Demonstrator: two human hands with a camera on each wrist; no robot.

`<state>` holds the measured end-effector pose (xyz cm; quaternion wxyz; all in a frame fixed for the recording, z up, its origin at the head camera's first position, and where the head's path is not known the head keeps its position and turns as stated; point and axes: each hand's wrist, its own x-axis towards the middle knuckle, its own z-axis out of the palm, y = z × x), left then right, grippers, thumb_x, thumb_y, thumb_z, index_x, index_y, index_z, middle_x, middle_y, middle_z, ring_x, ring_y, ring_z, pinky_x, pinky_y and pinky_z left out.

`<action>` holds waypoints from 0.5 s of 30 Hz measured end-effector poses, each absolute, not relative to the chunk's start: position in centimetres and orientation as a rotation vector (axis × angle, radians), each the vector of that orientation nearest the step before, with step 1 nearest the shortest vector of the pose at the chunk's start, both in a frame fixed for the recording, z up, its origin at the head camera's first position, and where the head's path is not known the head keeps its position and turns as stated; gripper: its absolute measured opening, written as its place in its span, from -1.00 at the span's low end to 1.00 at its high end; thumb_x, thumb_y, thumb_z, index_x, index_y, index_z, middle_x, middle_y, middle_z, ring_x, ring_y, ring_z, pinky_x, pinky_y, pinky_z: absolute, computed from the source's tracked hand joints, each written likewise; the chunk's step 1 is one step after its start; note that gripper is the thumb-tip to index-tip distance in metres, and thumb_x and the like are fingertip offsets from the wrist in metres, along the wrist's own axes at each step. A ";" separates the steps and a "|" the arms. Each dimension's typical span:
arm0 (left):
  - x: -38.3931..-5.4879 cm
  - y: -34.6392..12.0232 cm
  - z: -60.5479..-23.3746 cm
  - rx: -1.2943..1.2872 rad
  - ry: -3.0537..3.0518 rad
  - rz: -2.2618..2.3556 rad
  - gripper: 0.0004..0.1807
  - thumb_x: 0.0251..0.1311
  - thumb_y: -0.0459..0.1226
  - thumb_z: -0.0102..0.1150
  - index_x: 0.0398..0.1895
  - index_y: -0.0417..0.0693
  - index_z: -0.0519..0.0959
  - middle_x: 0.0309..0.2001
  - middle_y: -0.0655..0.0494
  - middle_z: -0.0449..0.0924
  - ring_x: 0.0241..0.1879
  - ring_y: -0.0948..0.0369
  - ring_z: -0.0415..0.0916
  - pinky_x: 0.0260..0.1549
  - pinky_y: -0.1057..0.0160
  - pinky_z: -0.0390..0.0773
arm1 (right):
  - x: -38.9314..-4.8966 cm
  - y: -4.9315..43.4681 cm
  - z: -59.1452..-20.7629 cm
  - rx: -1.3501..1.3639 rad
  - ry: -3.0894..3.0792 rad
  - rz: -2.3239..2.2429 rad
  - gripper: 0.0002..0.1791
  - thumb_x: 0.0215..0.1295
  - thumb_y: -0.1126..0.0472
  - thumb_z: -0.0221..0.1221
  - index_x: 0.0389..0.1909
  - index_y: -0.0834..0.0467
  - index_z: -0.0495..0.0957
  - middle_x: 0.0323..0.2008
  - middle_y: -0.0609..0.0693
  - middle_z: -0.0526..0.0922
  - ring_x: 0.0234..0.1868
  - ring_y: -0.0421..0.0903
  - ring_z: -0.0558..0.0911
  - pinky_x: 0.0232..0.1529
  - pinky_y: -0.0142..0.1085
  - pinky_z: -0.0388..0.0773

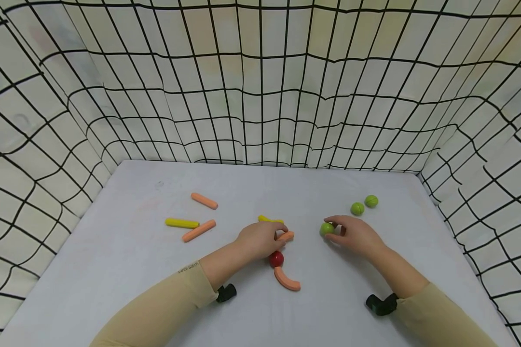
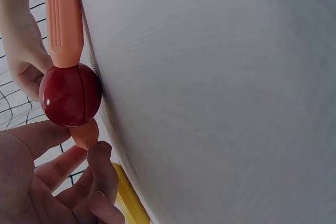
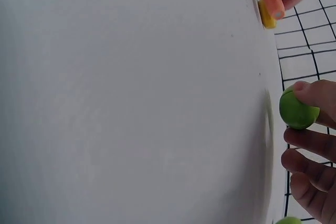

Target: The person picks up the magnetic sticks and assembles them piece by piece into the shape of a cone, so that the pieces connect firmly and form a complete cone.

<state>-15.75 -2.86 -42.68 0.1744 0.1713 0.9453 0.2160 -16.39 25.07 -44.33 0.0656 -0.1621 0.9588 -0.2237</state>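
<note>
My left hand [image 1: 257, 240] pinches an orange stick [image 1: 288, 235] near the middle of the table. One end of that stick meets a red ball [image 2: 71, 95] in the left wrist view. From the ball's other side a curved orange stick [image 1: 287, 281] runs toward the near edge. Beyond the left fingers lies a yellow stick [image 1: 270, 220], partly hidden by the hand. My right hand [image 1: 359, 235] grips a green ball [image 3: 297, 107] between thumb and fingers, a short way right of the orange stick.
Two green balls, one nearer [image 1: 357, 208] and one farther [image 1: 371, 201], sit beyond the right hand. On the left lie a yellow stick [image 1: 182, 223] and two orange sticks, one near [image 1: 198, 231], one far [image 1: 204, 200]. Black netting [image 1: 260, 91] encloses the white table [image 1: 126, 231].
</note>
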 end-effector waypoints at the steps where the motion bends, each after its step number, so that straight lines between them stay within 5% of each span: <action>1: -15.8 -2.8 -42.7 0.487 2.679 0.610 -0.62 0.31 -0.12 0.20 0.20 0.21 0.58 -0.46 0.32 0.53 -0.58 0.27 0.42 -0.51 0.27 0.37 | -16.4 24.8 -44.3 -0.493 2.888 -0.674 -0.51 0.23 0.07 0.36 0.18 0.07 0.59 -0.17 -0.06 0.64 -0.36 -0.18 0.46 -0.38 -0.29 0.40; 15: -15.9 -2.8 -43.1 0.502 2.689 0.618 -0.63 0.33 -0.04 0.20 0.17 0.22 0.59 -0.40 0.31 0.57 -0.57 0.29 0.44 -0.51 0.26 0.40 | -16.5 21.4 -44.4 -0.618 2.832 -0.620 -0.53 0.22 0.08 0.38 0.16 0.05 0.60 -0.06 -0.11 0.65 -0.25 -0.17 0.51 -0.20 -0.23 0.49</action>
